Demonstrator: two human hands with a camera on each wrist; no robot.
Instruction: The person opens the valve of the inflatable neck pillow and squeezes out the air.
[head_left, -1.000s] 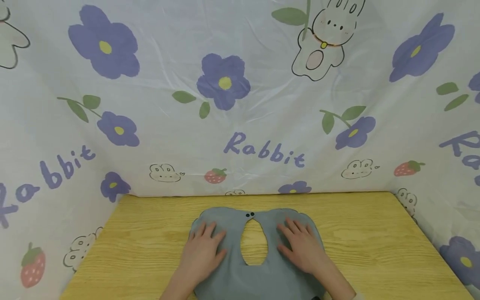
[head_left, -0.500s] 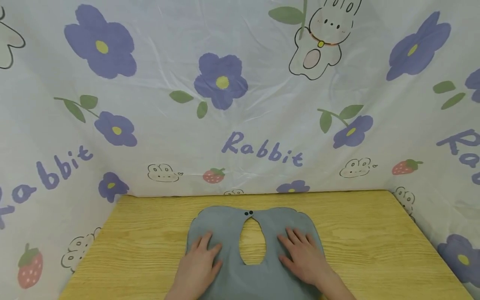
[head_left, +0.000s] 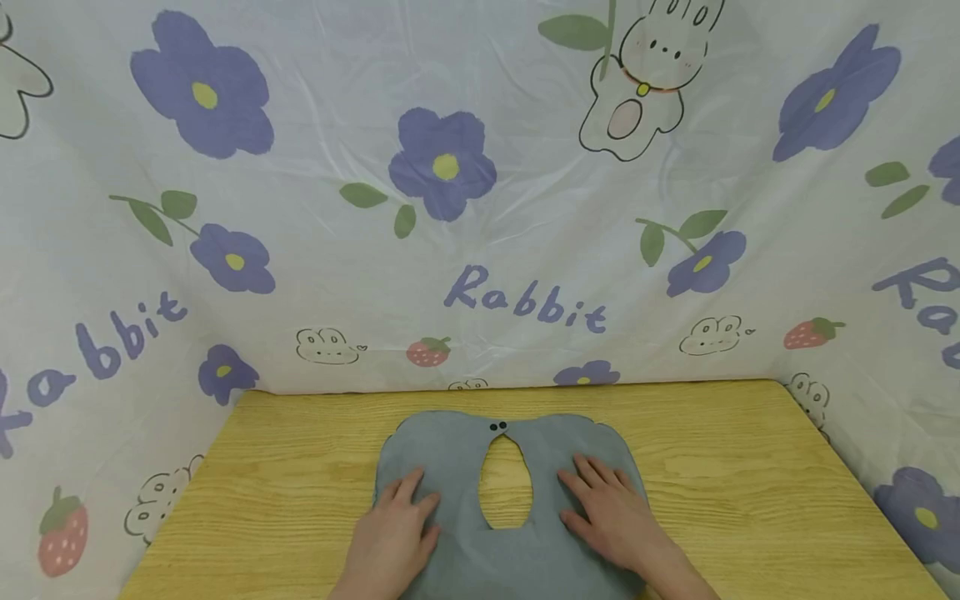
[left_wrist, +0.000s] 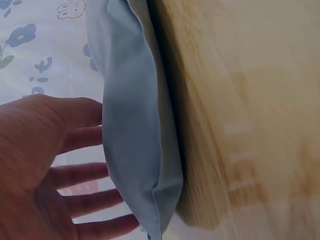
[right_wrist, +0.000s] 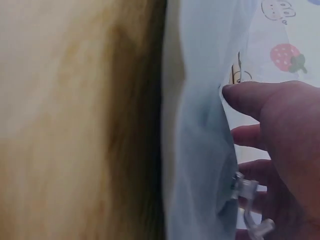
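Note:
A grey-blue inflatable neck pillow (head_left: 517, 560) lies on the wooden table, with an oval opening in its middle and two dark snaps at its far edge. My left hand (head_left: 389, 537) rests on its left side, fingers spread and pointing away from me. On the opposite side my right hand (head_left: 619, 514) rests the same way, fingertips on the fabric near the opening. In the left wrist view the pillow (left_wrist: 132, 110) looks puffed up, its seam along the side. A clear plastic valve (right_wrist: 246, 189) sticks out beneath my right fingers in the right wrist view, its cap hanging loose.
The pale wood-grain table (head_left: 757, 492) extends to both sides of the pillow. A white curtain (head_left: 337, 275) printed with rabbits, purple flowers and strawberries stands along the table's back and both sides.
My left hand has slid a little toward me over the pillow and then settled. The right hand has hardly moved, and the pillow keeps its place.

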